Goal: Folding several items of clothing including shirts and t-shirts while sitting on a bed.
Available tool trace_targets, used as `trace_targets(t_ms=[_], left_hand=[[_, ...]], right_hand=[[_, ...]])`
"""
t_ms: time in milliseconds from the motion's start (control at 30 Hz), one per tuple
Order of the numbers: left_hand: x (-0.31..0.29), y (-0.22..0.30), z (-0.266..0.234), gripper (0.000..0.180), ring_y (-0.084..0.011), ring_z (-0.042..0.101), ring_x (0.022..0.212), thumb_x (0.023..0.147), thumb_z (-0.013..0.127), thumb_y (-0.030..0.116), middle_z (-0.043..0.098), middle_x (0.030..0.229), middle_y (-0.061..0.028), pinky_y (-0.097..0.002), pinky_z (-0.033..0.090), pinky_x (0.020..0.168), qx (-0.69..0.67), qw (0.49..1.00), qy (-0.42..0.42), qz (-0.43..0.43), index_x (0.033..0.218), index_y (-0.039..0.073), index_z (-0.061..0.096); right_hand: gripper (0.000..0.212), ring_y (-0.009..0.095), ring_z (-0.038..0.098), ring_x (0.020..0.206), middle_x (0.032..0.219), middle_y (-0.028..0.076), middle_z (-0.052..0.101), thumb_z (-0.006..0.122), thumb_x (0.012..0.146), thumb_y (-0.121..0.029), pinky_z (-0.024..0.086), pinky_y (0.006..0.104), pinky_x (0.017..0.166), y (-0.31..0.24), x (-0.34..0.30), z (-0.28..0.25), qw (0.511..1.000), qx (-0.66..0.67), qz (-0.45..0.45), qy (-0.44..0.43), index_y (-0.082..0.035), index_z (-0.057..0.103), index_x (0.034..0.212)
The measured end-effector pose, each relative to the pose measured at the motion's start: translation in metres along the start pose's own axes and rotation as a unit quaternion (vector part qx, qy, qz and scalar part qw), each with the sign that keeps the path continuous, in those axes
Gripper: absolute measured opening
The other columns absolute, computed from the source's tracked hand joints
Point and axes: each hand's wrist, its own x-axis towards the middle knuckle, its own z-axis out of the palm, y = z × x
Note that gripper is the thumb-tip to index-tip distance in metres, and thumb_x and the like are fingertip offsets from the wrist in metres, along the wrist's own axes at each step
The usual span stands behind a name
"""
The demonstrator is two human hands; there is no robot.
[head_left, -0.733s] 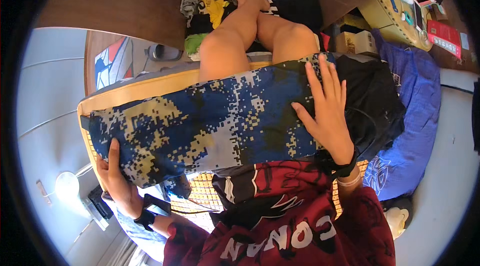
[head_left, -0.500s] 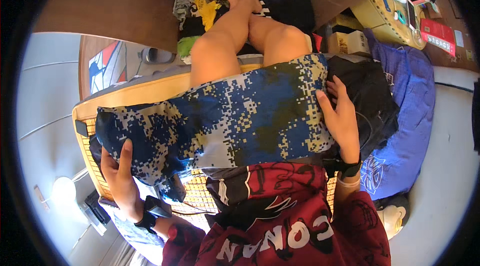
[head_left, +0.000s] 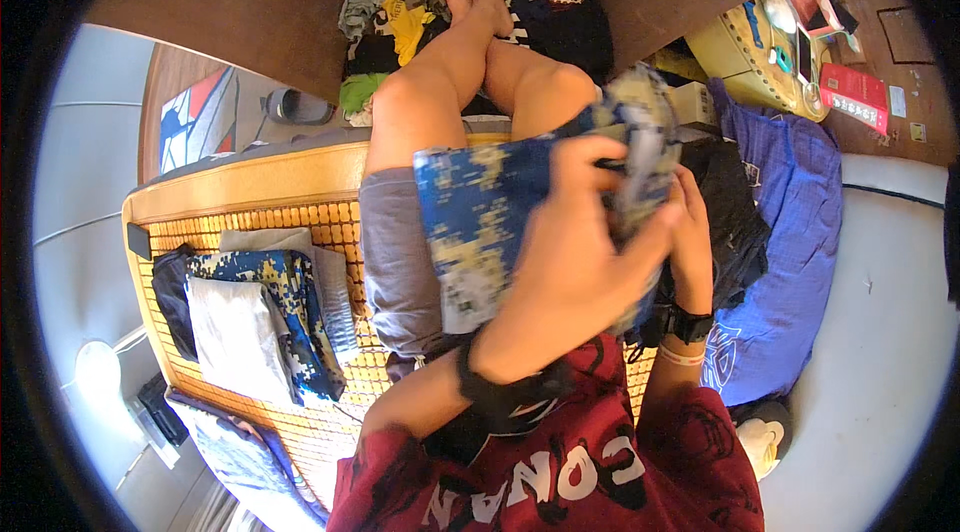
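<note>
A blue, white and yellow pixel-camouflage garment (head_left: 470,232) lies folded across my lap. My left hand (head_left: 575,242) reaches over it to the right, closed around its bunched, folded-over end. Motion blurs these fingers and the cloth in them. At the right end of the garment is my right hand (head_left: 692,237), its fingers curled against the fold and partly hidden behind the left thumb and the cloth. A black garment (head_left: 740,222) lies right beside this hand.
Folded clothes, a pale grey one (head_left: 232,327) among them, lie on the woven mat (head_left: 375,387) at left. A blue garment (head_left: 790,232) hangs at right. Beyond my feet is a heap of clothes (head_left: 560,32). A yellow stool (head_left: 735,47) bears small items.
My left hand has swung from the far left to the right, bringing the garment's left end over. The mat and the folded clothes at left are now uncovered.
</note>
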Motion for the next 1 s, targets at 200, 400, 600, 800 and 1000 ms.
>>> trace_targets(t_ms=[200, 400, 600, 800, 1000], left_hand=[[-0.019, -0.089, 0.027, 0.064, -0.0435, 0.070, 0.113, 0.097, 0.077, 0.019, 0.056, 0.141, -0.0311, -0.0424, 0.063, 0.078, 0.233, 0.962, -0.058, 0.133, 0.146, -0.004, 0.041], [-0.018, -0.073, -0.019, 0.038, -0.0411, 0.072, 0.105, 0.099, 0.070, 0.010, 0.065, 0.128, -0.0241, -0.0409, 0.061, 0.075, 0.230, 0.967, -0.072, 0.081, 0.133, -0.001, 0.055], [0.035, -0.110, -0.091, 0.039, -0.0503, 0.060, 0.120, 0.095, 0.063, 0.000, 0.061, 0.128, -0.0316, -0.0551, 0.049, 0.102, 0.403, 0.894, 0.101, 0.169, 0.132, -0.005, 0.054], [0.068, -0.138, -0.060, 0.071, -0.0605, 0.058, 0.118, 0.091, 0.066, 0.004, 0.057, 0.120, -0.0471, -0.0585, 0.051, 0.104, 0.563, 0.824, 0.060, 0.004, 0.151, -0.014, 0.033], [0.031, -0.130, -0.079, 0.086, -0.0622, 0.058, 0.112, 0.095, 0.073, 0.024, 0.055, 0.115, -0.0453, -0.0636, 0.050, 0.097, 0.394, 0.899, 0.158, 0.106, 0.152, -0.016, 0.021]], right_hand=[[0.045, 0.018, 0.063, 0.116, 0.138, 0.011, 0.065, 0.048, 0.115, -0.034, 0.048, 0.0317, 0.102, -0.019, 0.001, -0.008, 0.996, 0.045, 0.068, 0.041, -0.004, 0.059, 0.148], [0.059, 0.024, 0.066, 0.110, 0.127, 0.021, 0.069, 0.070, 0.106, -0.032, 0.051, 0.0351, 0.098, 0.014, 0.007, -0.008, 0.975, -0.197, -0.093, 0.043, -0.001, 0.052, 0.153], [0.086, 0.040, 0.073, 0.116, 0.117, 0.035, 0.073, 0.073, 0.097, -0.059, 0.053, 0.0420, 0.102, -0.035, 0.026, 0.024, 0.945, -0.314, 0.040, 0.086, 0.013, 0.058, 0.142], [0.072, 0.024, 0.069, 0.104, 0.112, 0.017, 0.076, 0.077, 0.097, -0.055, 0.053, 0.0367, 0.097, -0.010, 0.052, 0.001, 0.963, -0.236, 0.098, -0.084, 0.011, 0.069, 0.124], [0.064, 0.018, 0.066, 0.104, 0.116, 0.011, 0.072, 0.078, 0.099, -0.048, 0.051, 0.0326, 0.095, 0.015, 0.047, -0.009, 0.956, -0.289, -0.027, -0.034, 0.007, 0.065, 0.128]])
